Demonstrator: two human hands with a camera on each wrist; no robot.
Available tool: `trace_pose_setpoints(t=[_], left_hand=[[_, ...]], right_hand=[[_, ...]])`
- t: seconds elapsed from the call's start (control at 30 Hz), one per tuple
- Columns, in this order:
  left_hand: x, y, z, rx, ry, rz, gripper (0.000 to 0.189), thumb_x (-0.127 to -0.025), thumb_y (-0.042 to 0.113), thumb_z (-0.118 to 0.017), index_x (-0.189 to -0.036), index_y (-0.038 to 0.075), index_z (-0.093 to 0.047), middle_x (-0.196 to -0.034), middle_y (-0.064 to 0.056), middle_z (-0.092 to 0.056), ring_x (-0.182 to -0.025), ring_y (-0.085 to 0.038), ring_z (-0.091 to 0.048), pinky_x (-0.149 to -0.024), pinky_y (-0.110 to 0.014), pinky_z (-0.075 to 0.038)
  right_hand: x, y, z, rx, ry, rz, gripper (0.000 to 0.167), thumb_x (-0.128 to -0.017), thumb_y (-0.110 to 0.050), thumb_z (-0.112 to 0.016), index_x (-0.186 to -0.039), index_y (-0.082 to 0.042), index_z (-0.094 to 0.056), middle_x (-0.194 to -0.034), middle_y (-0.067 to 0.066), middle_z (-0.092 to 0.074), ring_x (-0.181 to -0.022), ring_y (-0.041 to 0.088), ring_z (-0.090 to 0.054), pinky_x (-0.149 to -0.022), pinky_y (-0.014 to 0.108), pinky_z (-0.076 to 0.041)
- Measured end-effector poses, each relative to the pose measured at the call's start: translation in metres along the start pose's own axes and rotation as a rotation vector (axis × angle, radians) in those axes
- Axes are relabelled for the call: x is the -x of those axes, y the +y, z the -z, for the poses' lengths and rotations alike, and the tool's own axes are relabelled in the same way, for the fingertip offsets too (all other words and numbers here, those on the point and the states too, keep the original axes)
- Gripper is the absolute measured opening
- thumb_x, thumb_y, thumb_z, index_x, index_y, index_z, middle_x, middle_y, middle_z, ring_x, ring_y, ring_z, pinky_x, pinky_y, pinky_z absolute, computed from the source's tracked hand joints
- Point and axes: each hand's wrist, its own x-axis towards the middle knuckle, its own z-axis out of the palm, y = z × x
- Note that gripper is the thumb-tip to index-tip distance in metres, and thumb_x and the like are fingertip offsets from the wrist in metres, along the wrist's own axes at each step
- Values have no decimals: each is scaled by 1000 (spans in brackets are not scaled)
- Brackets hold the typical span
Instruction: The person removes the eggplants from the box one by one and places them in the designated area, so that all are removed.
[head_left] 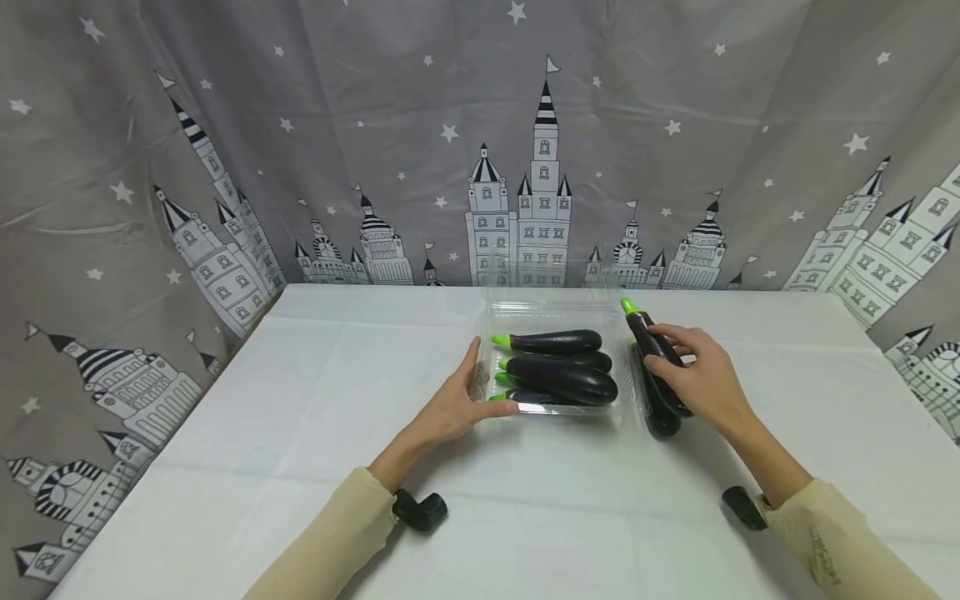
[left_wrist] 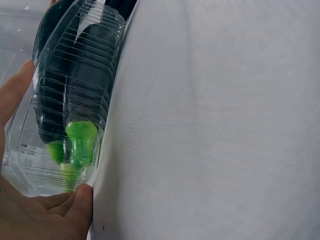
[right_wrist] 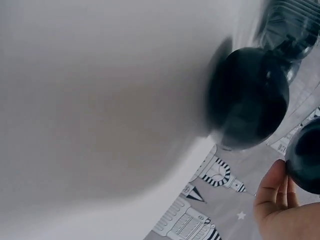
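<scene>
A clear plastic container (head_left: 555, 315) with its lid raised at the back holds several dark eggplants (head_left: 564, 380) with bright green stems, lying sideways. My left hand (head_left: 453, 408) grips its near left corner, thumb along the front and fingers at the left side. In the left wrist view the stems (left_wrist: 82, 137) show through the ribbed wall. My right hand (head_left: 703, 373) holds one eggplant (head_left: 645, 327) just right of the container, its stem pointing away. Under it, another eggplant (head_left: 663, 423) lies on the table beside the container, partly hidden; its rounded end shows large in the right wrist view.
A white cloth (head_left: 360, 358) covers the table. Behind the table hangs a grey curtain (head_left: 360, 100) printed with castles and stars. Black wrist cameras (head_left: 422, 510) sit at both sleeve cuffs.
</scene>
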Motion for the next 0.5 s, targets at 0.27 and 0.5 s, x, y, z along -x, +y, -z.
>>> trace_pose_setpoints(t=[0.27, 0.5], left_hand=[[2, 0, 0, 17, -3, -3, 121, -77, 45, -83, -160, 19, 2, -164, -9, -6, -149, -27, -6, -117, -53, -10], [3, 1, 1, 22, -9, 2, 120, -78, 46, -82, -160, 21, 3, -164, -8, -6, -149, -26, -5, -117, -53, -10]], right_hand=[[4, 10, 7, 85, 18, -52, 45, -93, -18, -65, -134, -1, -58, -117, 27, -55, -105, 43, -55, -73, 50, -51], [3, 20, 8, 163, -11, -74, 45, -91, -15, -66, -132, 2, -58, -112, 31, -56, -100, 46, -56, -71, 51, -50]])
